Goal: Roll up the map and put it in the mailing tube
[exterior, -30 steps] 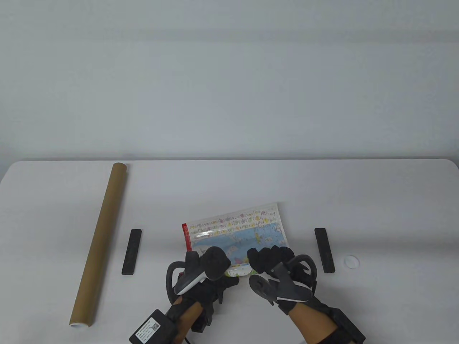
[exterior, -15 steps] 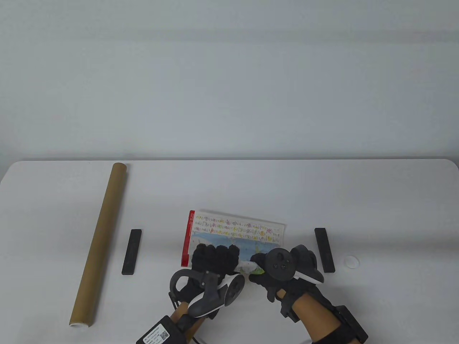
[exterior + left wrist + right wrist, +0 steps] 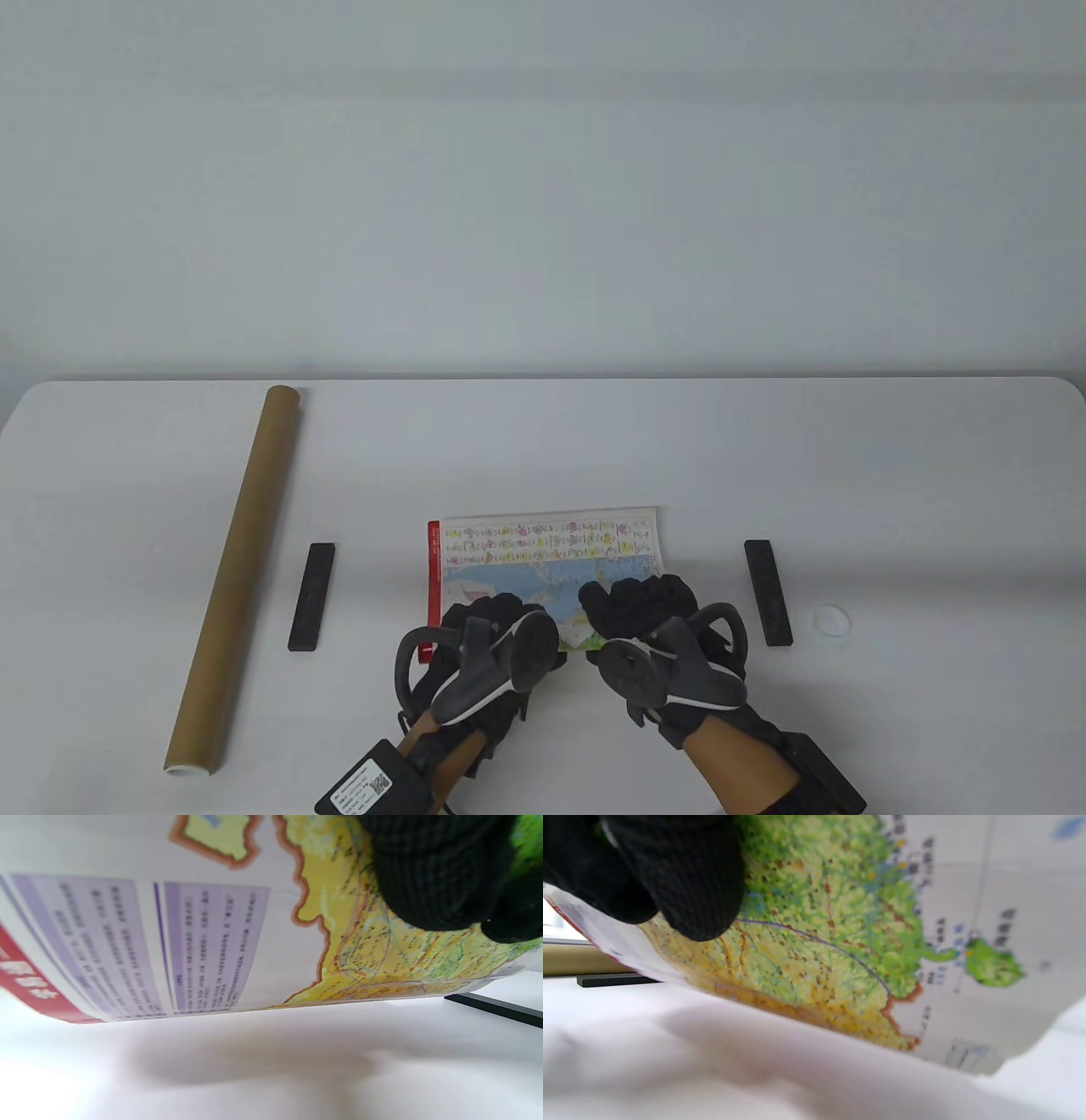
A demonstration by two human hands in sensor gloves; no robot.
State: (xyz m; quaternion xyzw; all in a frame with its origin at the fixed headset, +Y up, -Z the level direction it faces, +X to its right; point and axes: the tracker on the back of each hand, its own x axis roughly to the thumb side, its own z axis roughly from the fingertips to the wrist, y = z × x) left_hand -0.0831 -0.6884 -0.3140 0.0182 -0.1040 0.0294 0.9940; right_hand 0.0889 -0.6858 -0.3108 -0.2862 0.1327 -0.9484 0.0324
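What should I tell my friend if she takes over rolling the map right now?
Left hand and right hand: both curl their fingers over the map's near edge, each keeping a grip on the roll.
Map: partly rolled at the near side; the far part lies flat on the table.
Mailing tube: lies on the table to the left, untouched.
Done: the roll is started.
Left: finish rolling, then slide the map into the tube.

Left hand [image 3: 488, 632] and right hand [image 3: 640, 607] side by side, fingers curled.
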